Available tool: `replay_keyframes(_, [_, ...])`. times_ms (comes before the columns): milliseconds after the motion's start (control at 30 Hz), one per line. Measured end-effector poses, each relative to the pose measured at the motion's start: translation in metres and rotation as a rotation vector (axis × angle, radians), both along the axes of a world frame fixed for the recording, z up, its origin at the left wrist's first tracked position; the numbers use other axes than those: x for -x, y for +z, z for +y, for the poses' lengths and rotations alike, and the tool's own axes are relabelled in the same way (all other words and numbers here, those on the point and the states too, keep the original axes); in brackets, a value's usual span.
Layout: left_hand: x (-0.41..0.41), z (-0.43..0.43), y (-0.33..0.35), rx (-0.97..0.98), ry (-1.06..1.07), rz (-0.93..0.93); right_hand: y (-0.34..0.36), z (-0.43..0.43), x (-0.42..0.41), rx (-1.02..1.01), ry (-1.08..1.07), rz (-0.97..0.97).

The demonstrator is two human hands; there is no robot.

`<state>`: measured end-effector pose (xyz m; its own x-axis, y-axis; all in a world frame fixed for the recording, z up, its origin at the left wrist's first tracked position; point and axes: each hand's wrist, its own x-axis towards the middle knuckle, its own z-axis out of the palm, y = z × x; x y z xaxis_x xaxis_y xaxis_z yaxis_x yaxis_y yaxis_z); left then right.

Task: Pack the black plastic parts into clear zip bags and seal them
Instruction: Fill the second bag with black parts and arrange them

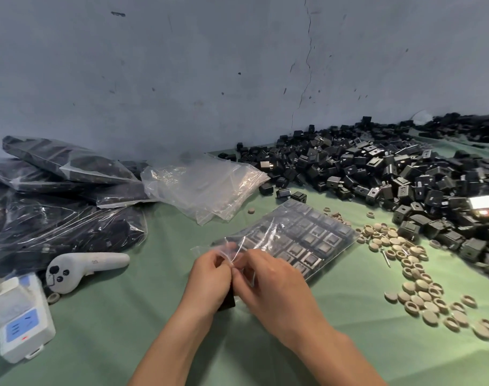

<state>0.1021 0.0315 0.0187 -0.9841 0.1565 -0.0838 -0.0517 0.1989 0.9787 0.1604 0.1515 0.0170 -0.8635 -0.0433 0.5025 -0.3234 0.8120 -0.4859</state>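
A clear zip bag [301, 235] filled with rows of black plastic parts lies flat on the green table, its mouth turned toward me. My left hand [209, 282] and my right hand [268, 282] meet at that mouth, and the fingers of both pinch the crumpled plastic edge [232, 256]. One black part [228, 302] shows under my hands. A big heap of loose black parts [404, 174] covers the right and back of the table.
Filled bags [56, 201] are stacked at the left, empty clear bags [204, 185] lie behind the work spot. Beige round caps [421, 282] are scattered at the right. A white controller [81, 267] and a white power strip [17, 319] sit at the left. A grey wall rises behind.
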Motion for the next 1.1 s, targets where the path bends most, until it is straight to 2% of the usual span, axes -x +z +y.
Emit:
replay_keyframes(167, [0.000,0.001,0.007,-0.208,-0.146,-0.145,0.000,0.002,0.002,-0.006,0.021,-0.012])
replay_keyframes(233, [-0.004,0.004,0.011,-0.274,-0.130,-0.159,0.001,0.001,0.001,-0.008,0.006,-0.007])
replay_keyframes(333, [-0.007,-0.002,0.011,-0.472,0.160,-0.272,0.001,0.002,0.000,-0.008,0.010,-0.015])
replay_keyframes(467, [-0.012,-0.039,0.012,-1.145,0.592,-0.504,0.002,0.004,0.002,0.002,0.036,-0.017])
replay_keyframes(533, [-0.019,-0.052,0.017,-1.341,0.652,-0.526,0.002,0.004,0.002,0.012,0.029,-0.010])
replay_keyframes(567, [-0.022,-0.053,0.021,-1.357,0.622,-0.518,0.002,0.003,0.002,0.011,0.027,-0.014])
replay_keyframes(667, [-0.025,-0.040,0.024,-1.161,0.524,-0.443,0.002,0.003,0.002,0.009,0.014,-0.014])
replay_keyframes(767, [-0.025,-0.028,0.014,-0.817,0.512,-0.248,0.002,0.003,0.001,0.018,-0.002,0.004])
replay_keyframes(933, [-0.025,-0.021,-0.011,0.110,0.301,0.181,0.003,0.000,0.001,0.031,-0.044,0.052])
replay_keyframes(1000, [-0.023,-0.014,-0.014,0.254,0.207,0.282,0.004,0.000,0.000,0.034,-0.051,0.057])
replay_keyframes(1100, [-0.020,-0.003,-0.017,0.274,0.167,0.392,0.005,0.001,-0.001,0.046,-0.041,0.049])
